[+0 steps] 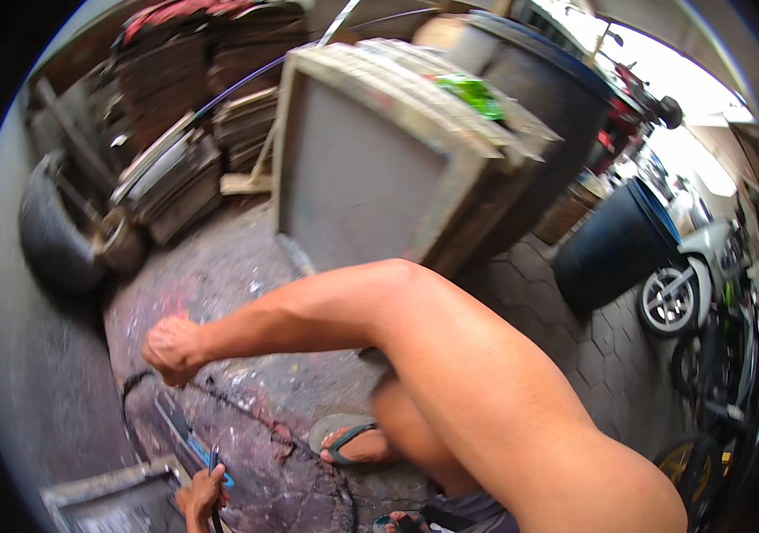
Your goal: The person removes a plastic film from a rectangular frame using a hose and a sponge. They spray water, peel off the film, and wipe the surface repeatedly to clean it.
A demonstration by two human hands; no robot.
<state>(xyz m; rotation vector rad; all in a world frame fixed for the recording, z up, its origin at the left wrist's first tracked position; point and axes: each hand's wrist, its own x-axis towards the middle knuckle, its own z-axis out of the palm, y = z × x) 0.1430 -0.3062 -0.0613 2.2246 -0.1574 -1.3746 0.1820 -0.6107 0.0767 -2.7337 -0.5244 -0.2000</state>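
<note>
My right arm stretches across the view, and my right hand (173, 350) is closed in a fist over the paint-stained floor; a dark cord (127, 393) passes by it, and whether the fist holds it is unclear. At the lower left, my left hand (205, 492) grips a slim dark tool (214, 457) pointing up, with a dark cord or hose below the fingers. A blue object (199, 448) lies beside it, partly hidden. Next to this hand is the corner of a framed screen panel (113, 480). A sandalled foot (359, 445) stands on the cracked concrete.
Several framed mesh screens (363, 160) lean against a large dark barrel (546, 80), a green packet (469, 95) on top. A blue drum (619, 246) and parked motorcycles (676, 300) stand right. Stacked wooden boards (179, 180) and a tyre (53, 226) are by the left wall.
</note>
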